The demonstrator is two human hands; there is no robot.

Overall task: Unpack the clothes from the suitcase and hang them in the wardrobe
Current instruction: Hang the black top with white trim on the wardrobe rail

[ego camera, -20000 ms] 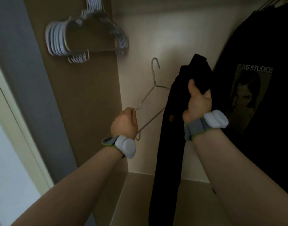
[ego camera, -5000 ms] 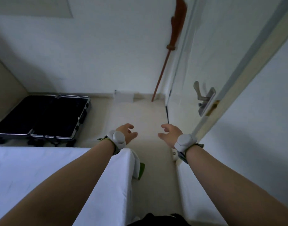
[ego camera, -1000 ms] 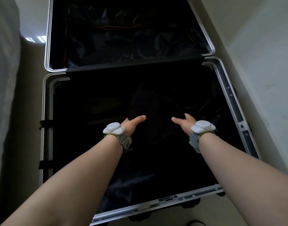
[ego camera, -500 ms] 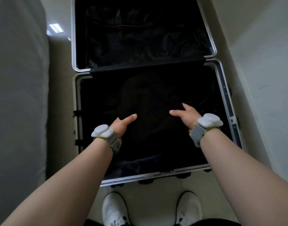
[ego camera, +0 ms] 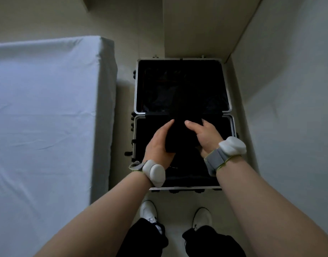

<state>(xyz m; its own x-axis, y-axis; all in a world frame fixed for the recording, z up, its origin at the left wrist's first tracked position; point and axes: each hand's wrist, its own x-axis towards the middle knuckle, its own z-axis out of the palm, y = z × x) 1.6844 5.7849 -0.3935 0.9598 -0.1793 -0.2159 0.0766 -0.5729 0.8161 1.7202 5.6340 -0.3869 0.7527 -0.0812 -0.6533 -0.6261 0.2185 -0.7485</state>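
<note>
Pale floor (ego camera: 122, 182) between a white bed (ego camera: 48, 108) and a wall, with the open suitcase (ego camera: 228, 93) lying flat. Left hand (ego camera: 158, 145) and right hand (ego camera: 206, 138) grip a dark folded garment (ego camera: 181, 140) from either side, fingers (ego camera: 206, 123) curled round its edges, over the near half of the case. Probable risks: the fold may slip open and a trailing end catch on the metal rim. Black cloth against black lining could hide a further piece, which might then be left behind. The white shoes (ego camera: 148, 210) stand just beside the case edge, a trip hazard on turning toward the wardrobe, which is out of view.
</note>
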